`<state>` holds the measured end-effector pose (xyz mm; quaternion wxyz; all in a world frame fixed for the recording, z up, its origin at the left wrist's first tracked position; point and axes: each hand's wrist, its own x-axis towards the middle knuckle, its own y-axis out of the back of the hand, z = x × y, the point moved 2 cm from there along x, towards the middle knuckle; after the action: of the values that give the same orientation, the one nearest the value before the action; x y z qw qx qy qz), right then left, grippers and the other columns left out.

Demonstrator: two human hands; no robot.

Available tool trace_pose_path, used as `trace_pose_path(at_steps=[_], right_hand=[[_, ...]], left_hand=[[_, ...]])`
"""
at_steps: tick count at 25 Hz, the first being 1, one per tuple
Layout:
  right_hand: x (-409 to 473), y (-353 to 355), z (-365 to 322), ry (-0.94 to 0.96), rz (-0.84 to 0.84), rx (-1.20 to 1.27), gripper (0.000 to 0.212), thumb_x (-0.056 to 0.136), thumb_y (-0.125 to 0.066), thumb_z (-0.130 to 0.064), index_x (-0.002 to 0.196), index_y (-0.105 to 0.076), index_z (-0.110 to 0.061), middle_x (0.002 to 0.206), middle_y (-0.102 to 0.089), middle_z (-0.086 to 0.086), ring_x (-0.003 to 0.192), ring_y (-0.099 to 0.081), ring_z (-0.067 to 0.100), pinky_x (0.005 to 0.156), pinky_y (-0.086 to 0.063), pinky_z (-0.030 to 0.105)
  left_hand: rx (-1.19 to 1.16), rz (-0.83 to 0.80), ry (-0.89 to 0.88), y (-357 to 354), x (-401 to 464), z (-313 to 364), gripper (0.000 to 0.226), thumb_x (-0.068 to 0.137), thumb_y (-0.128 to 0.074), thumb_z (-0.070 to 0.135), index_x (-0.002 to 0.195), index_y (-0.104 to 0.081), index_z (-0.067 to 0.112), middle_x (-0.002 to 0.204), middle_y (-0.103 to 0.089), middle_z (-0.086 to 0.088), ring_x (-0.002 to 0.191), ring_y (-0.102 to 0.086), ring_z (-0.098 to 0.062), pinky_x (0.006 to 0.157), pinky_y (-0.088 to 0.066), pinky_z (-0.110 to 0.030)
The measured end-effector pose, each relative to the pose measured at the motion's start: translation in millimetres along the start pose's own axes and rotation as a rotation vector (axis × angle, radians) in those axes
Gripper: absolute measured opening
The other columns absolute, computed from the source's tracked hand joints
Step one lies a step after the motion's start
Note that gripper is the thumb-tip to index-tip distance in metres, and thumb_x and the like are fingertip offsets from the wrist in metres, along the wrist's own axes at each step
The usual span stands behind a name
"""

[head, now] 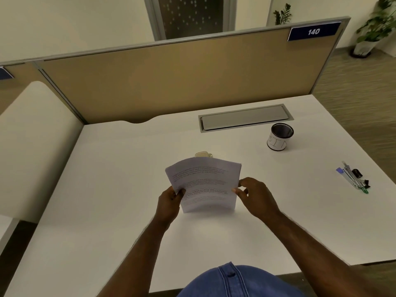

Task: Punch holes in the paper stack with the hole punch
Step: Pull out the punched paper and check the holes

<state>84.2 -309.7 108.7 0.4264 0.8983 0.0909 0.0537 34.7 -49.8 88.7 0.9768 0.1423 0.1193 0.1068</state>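
A printed paper stack (pixel 204 183) is held upright and slightly bowed above the middle of the white desk (pixel 120 189). My left hand (pixel 169 202) grips its left edge and my right hand (pixel 255 196) pinches its right edge. Just behind the top of the sheets, a beige hole punch (pixel 202 154) rests on the desk, mostly hidden by the paper.
A black mesh pen cup (pixel 279 137) with a white label stands at the back right, in front of a grey cable flap (pixel 244 117). Pens and binder clips (pixel 354 177) lie near the right edge. A tan partition (pixel 182 78) closes the back.
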Motion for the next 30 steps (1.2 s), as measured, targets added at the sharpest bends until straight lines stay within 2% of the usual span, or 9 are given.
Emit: trace_pose_path(at_steps=[3, 5, 10, 13, 17, 22, 25, 30], right_hand=[[2, 0, 4, -0.01, 0.011, 0.102, 0.017, 0.089, -0.06, -0.025, 0.098, -0.069, -0.013, 0.098, -0.072, 0.005, 0.075, -0.063, 0.019, 0.072, -0.054, 0.036], [8, 5, 1, 0.001, 0.033, 0.192, 0.014, 0.09, -0.059, -0.022, 0.092, -0.069, -0.013, 0.091, -0.074, 0.004, 0.071, -0.066, 0.017, 0.069, -0.057, 0.037], [28, 25, -3, 0.048, 0.075, 0.247, 0.013, 0.091, -0.057, -0.017, 0.085, -0.067, -0.012, 0.072, -0.069, 0.0, 0.063, -0.063, 0.014, 0.062, -0.054, 0.027], [36, 29, 4, 0.082, 0.052, 0.246, 0.012, 0.09, -0.057, -0.014, 0.084, -0.067, -0.011, 0.073, -0.069, 0.002, 0.063, -0.061, 0.016, 0.059, -0.048, 0.017], [33, 26, 17, 0.071, 0.024, 0.28, 0.012, 0.089, -0.059, -0.011, 0.094, -0.07, -0.008, 0.079, -0.072, 0.007, 0.067, -0.065, 0.019, 0.068, -0.058, 0.032], [35, 23, 27, 0.077, 0.006, 0.312, 0.016, 0.089, -0.059, -0.009, 0.099, -0.07, -0.009, 0.085, -0.074, 0.007, 0.072, -0.068, 0.02, 0.073, -0.06, 0.036], [36, 23, 29, 0.064, -0.02, 0.339, 0.018, 0.09, -0.057, -0.009, 0.104, -0.069, -0.01, 0.092, -0.073, 0.007, 0.076, -0.068, 0.02, 0.076, -0.06, 0.034], [38, 27, 31, 0.06, -0.023, 0.34, 0.013, 0.089, -0.059, -0.011, 0.096, -0.07, -0.011, 0.076, -0.069, 0.001, 0.069, -0.065, 0.017, 0.071, -0.059, 0.032]], left_hand=[[-0.014, 0.023, 0.008, -1, 3, 6, 0.025, 0.098, -0.049, 0.021, 0.098, -0.065, 0.04, 0.103, -0.071, 0.016, 0.092, -0.063, -0.007, 0.069, -0.047, -0.019], [-0.024, 0.051, -0.011, 0, 7, 13, 0.025, 0.097, -0.05, 0.022, 0.096, -0.066, 0.04, 0.1, -0.072, 0.014, 0.091, -0.065, -0.006, 0.071, -0.05, -0.021], [-0.025, 0.081, -0.074, 0, 14, 33, 0.024, 0.097, -0.051, 0.023, 0.096, -0.067, 0.041, 0.097, -0.072, 0.024, 0.088, -0.064, 0.005, 0.067, -0.049, -0.009], [-0.018, 0.105, -0.045, -5, 16, 30, 0.021, 0.095, -0.055, 0.018, 0.106, -0.069, 0.029, 0.102, -0.073, 0.016, 0.092, -0.066, -0.001, 0.074, -0.05, -0.013], [-0.004, 0.161, 0.009, -16, 11, 14, 0.02, 0.093, -0.057, 0.017, 0.106, -0.069, 0.026, 0.103, -0.072, 0.01, 0.094, -0.066, -0.005, 0.078, -0.049, -0.019], [-0.005, 0.262, 0.019, -27, 8, 3, 0.02, 0.092, -0.06, 0.017, 0.108, -0.07, 0.024, 0.103, -0.071, 0.013, 0.089, -0.064, 0.006, 0.074, -0.047, -0.01], [0.007, 0.288, 0.012, -29, 8, 1, 0.016, 0.092, -0.061, 0.016, 0.103, -0.071, 0.021, 0.096, -0.072, 0.011, 0.085, -0.065, -0.004, 0.077, -0.05, -0.023], [-0.008, 0.246, 0.006, -35, 11, 4, 0.02, 0.094, -0.056, 0.016, 0.107, -0.069, 0.024, 0.105, -0.072, 0.008, 0.095, -0.064, -0.004, 0.078, -0.048, -0.018]])
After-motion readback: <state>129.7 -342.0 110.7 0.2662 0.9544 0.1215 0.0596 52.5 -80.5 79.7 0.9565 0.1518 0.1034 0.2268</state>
